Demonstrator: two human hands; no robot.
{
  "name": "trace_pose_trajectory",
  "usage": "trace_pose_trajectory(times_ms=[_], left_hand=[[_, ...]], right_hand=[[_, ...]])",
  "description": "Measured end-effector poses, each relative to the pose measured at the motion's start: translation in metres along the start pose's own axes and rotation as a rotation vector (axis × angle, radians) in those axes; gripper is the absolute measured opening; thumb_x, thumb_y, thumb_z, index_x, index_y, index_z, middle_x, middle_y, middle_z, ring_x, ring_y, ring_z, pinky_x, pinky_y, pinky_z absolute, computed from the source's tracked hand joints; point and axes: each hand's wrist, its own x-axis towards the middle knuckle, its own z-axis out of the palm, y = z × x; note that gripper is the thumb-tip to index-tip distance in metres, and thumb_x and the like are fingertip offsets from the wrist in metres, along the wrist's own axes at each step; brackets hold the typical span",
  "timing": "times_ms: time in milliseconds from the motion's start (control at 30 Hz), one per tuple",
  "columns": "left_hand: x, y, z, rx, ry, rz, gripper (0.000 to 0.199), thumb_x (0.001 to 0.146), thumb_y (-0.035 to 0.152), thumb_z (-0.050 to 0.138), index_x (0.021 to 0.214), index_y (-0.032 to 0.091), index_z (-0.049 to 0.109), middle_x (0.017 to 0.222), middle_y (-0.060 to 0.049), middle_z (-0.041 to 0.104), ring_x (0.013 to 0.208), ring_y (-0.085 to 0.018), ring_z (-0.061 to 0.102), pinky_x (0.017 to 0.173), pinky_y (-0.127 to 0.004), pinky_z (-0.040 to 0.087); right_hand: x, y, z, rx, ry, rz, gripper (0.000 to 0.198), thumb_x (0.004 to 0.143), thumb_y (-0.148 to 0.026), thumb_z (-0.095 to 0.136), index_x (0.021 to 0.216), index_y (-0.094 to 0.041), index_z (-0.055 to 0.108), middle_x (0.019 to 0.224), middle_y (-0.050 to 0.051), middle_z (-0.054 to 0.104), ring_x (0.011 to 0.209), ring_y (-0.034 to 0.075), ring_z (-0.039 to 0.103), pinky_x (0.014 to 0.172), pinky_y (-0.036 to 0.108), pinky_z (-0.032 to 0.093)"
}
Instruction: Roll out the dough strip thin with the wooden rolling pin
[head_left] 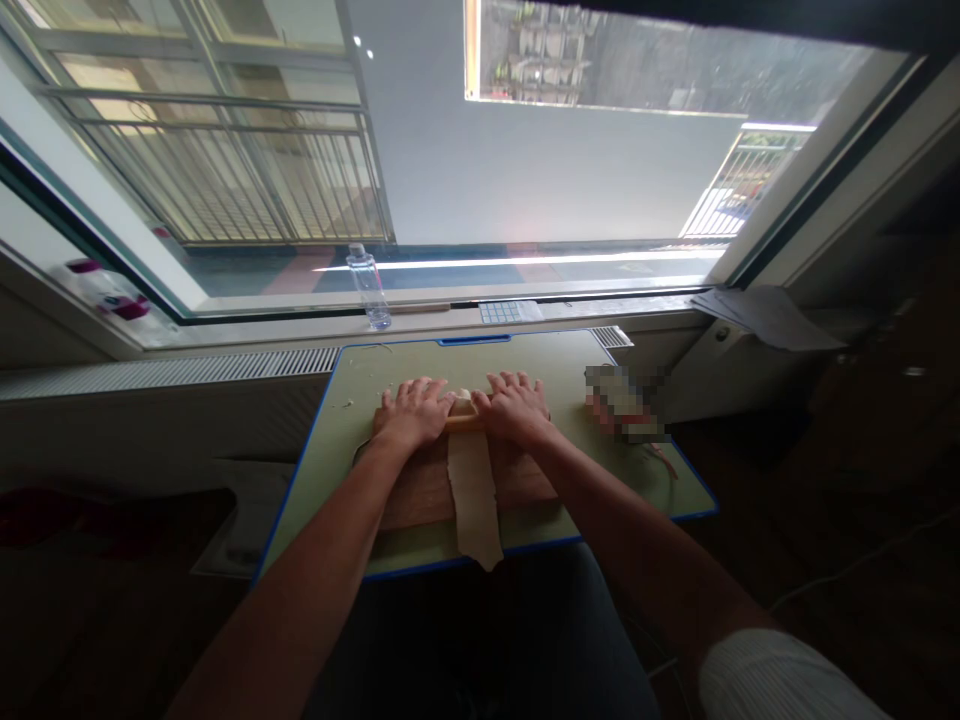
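Note:
A long strip of rolled dough [475, 490] runs down the middle of a wooden board [420, 492], its near end hanging over the board's front edge. Across its far part lies a pale wooden rolling pin [465, 424], mostly hidden under my hands. My left hand [416, 408] presses on the pin's left side with fingers stretched forward and apart. On the right side, my right hand [516, 405] lies over the pin in the same way, fingers spread. Both thumbs point inward toward the dough. A small lump of dough [464, 396] shows just beyond the pin.
The board rests on a green folding table [330, 470] with a blue rim. At its right is a blurred-out object [622, 403] with a strap. A clear plastic bottle [369, 290] stands on the sill, papers [765, 316] lie at the right, and a radiator [247, 368] runs behind.

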Motion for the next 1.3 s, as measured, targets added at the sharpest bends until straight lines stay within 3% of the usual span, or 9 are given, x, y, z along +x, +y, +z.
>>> trace_pose_trajectory(times_ms=[167,533,733,900,1067,1300], left_hand=[[-0.015,0.003,0.003,0.034,0.055,0.019,0.062,0.110,0.057,0.027,0.159,0.033,0.056,0.171,-0.011,0.049,0.157,-0.035,0.042,0.129,-0.069,0.025],[-0.065,0.010,0.014,0.059,0.229,0.074,0.058,0.110,0.048,0.035,0.154,0.023,0.063,0.164,-0.014,0.058,0.152,-0.037,0.049,0.128,-0.066,0.030],[-0.085,0.009,0.020,0.078,0.231,0.085,0.058,0.109,0.047,0.037,0.159,0.028,0.059,0.168,-0.011,0.053,0.156,-0.036,0.046,0.127,-0.063,0.035],[-0.071,0.012,0.010,0.076,0.187,0.095,0.058,0.107,0.041,0.041,0.161,0.023,0.056,0.169,-0.014,0.052,0.157,-0.033,0.046,0.129,-0.057,0.036],[-0.038,0.013,-0.004,0.056,0.106,0.073,0.063,0.105,0.042,0.041,0.165,0.023,0.048,0.174,-0.010,0.046,0.160,-0.028,0.041,0.132,-0.052,0.032],[0.012,0.008,-0.009,-0.039,-0.077,-0.144,0.068,0.104,0.049,0.034,0.167,0.026,0.045,0.176,-0.011,0.042,0.161,-0.033,0.040,0.131,-0.059,0.035]], right_hand=[[-0.011,0.000,0.004,-0.015,0.039,-0.011,0.069,0.111,-0.062,0.036,0.164,-0.021,0.053,0.171,0.012,0.048,0.158,0.039,0.036,0.128,0.062,0.024],[-0.063,0.000,0.016,-0.050,0.176,-0.043,0.063,0.114,-0.055,0.035,0.162,-0.020,0.054,0.170,0.013,0.049,0.160,0.037,0.034,0.131,0.060,0.020],[-0.082,0.001,0.010,-0.019,0.096,-0.038,0.063,0.114,-0.055,0.034,0.167,-0.023,0.048,0.176,0.009,0.041,0.166,0.036,0.023,0.132,0.063,0.014],[-0.063,0.001,0.001,-0.015,0.135,-0.039,0.061,0.112,-0.058,0.039,0.158,-0.021,0.058,0.169,0.013,0.050,0.161,0.036,0.032,0.132,0.065,0.013],[-0.039,0.002,-0.001,-0.032,0.099,-0.021,0.056,0.111,-0.053,0.038,0.151,-0.022,0.064,0.164,0.015,0.055,0.157,0.037,0.036,0.130,0.065,0.020],[-0.007,0.009,-0.005,0.025,-0.021,-0.002,0.061,0.108,-0.059,0.040,0.157,-0.027,0.058,0.168,0.011,0.051,0.155,0.036,0.038,0.127,0.061,0.029]])
